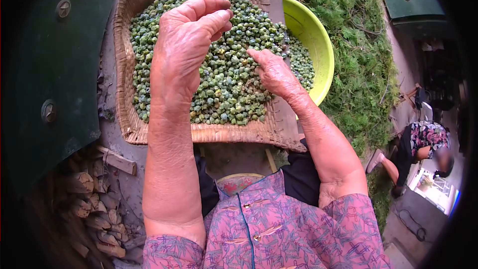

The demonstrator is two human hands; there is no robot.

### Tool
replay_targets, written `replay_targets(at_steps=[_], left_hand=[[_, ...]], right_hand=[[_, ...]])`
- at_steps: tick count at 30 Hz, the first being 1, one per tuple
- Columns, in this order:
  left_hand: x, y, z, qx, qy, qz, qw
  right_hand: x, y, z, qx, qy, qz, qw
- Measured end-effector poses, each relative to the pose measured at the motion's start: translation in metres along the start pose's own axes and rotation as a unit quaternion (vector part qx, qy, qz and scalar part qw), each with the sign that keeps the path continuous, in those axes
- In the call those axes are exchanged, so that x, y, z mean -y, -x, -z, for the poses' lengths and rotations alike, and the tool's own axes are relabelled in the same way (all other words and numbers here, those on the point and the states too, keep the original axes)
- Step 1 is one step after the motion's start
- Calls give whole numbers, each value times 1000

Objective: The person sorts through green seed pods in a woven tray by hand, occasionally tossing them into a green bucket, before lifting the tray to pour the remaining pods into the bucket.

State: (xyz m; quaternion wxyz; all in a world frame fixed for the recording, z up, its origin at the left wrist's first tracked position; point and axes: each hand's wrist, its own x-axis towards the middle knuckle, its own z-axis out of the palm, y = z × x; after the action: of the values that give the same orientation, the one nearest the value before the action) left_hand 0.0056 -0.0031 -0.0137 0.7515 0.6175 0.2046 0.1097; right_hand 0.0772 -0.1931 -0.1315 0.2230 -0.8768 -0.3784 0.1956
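Observation:
A woven winnowing basket [121, 65] in front of me holds a thick layer of small, knobbly green seed cones [229, 89]. My left hand [191, 32] is raised over the middle of them, thumb and fingers pressed together; whatever is in the pinch is hidden. Lower and to the right, my right hand [275, 73] hovers over or touches the cones near the basket's open side, its fingers curled in and the index finger partly extended. I cannot make out anything in it. Just beyond that side stands a yellow-green basin [321, 52] with more cones inside.
Cut evergreen sprigs [348, 60] are heaped along the right. Split firewood [102, 214] lies at lower left, below a dark green metal panel [59, 69]. At far right, another person [423, 142] in a flowered top bends down.

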Motion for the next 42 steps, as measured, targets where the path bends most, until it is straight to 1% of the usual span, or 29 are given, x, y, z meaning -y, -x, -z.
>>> replay_targets(at_steps=[1, 2, 4, 5, 6, 7, 8, 9, 11, 12, 13, 15, 16, 18, 19, 22, 23, 25, 26, 27, 29, 31, 33, 35, 37, 38, 39, 41, 42], left_hand=[[1, 0, 1, -1, 1, 1, 1000], [1, -1, 1, -1, 2, -1, 1000], [0, -1, 2, -1, 3, -3, 1000], [0, 0, 2, -2, -1, -5, 1000], [-1, 0, 2, -3, -4, -7, 1000], [-1, 0, 2, -4, -5, -6, 1000], [-1, 0, 3, -4, -7, -5, 1000], [-1, 0, 2, -5, -10, -5, 1000], [-1, 0, 2, -4, -4, -5, 1000], [-1, 1, 3, -3, 1, -6, 1000], [-1, 1, 3, -3, 1, -6, 1000], [-2, 1, 4, -5, -16, -8, 1000], [-2, 1, 4, -6, -16, -8, 1000], [-1, 0, 5, -2, -15, -13, 1000], [-1, 0, 5, -2, -15, -13, 1000], [-1, 0, 5, -5, -11, -12, 1000], [-1, 0, 5, -6, -7, -10, 1000], [-1, -1, 5, -8, -3, -8, 1000], [1, -2, 5, -7, 2, -6, 1000], [1, -2, 5, -6, 8, -3, 1000], [1, -1, 5, -7, 9, -2, 1000], [0, -1, 5, -12, 10, -2, 1000], [0, -1, 5, -12, 5, -4, 1000], [0, -1, 6, -11, 0, -6, 1000], [1, -2, 7, -10, -2, -5, 1000], [0, -1, 7, -10, -1, -5, 1000], [0, -1, 6, -9, 2, -5, 1000], [-1, -1, 5, -8, 5, -6, 1000], [-1, 0, 5, -9, 4, -2, 1000]], right_hand=[[4, 0, 6, -28, -7, -7, 1000], [6, 0, 9, -28, -7, -7, 1000], [9, 3, 11, 8, -32, 11, 999], [12, 5, 9, 8, -32, 11, 999], [18, 9, 6, 117, -45, 34, 992], [23, 10, 2, 225, -57, 58, 971], [27, 11, -1, 228, -47, 42, 972], [25, 10, -2, 228, -47, 42, 972], [19, 8, -5, 139, -40, 32, 989], [13, 7, -9, 77, -19, 50, 996], [12, 4, -10, 41, -20, 34, 998], [7, -2, -2, -1, 0, -10, 1000], [4, -2, 0, -1, 0, -10, 1000], [-1, -3, 2, -60, -11, -25, 998], [-1, -2, 0, -60, -11, -24, 998], [0, -4, -11, -108, -19, -28, 994], [2, -5, -13, -107, -19, -27, 994], [10, -5, -16, -83, -62, 20, 994], [14, -7, -20, -75, -35, 36, 996], [18, -7, -21, -74, -36, 36, 996], [24, -6, -20, -40, 13, 5, 999], [20, -7, -18, -43, 20, -9, 999], [19, -7, -7, -3, 68, -46, 997], [18, -6, 3, -10, 61, -48, 997], [15, -8, 16, 130, 39, -49, 990], [10, -8, 17, 150, 43, -18, 988], [10, -7, 19, 150, 44, -19, 988], [12, -5, 23, 107, -122, -94, 982], [9, -5, 22, 84, -178, -117, 973]])
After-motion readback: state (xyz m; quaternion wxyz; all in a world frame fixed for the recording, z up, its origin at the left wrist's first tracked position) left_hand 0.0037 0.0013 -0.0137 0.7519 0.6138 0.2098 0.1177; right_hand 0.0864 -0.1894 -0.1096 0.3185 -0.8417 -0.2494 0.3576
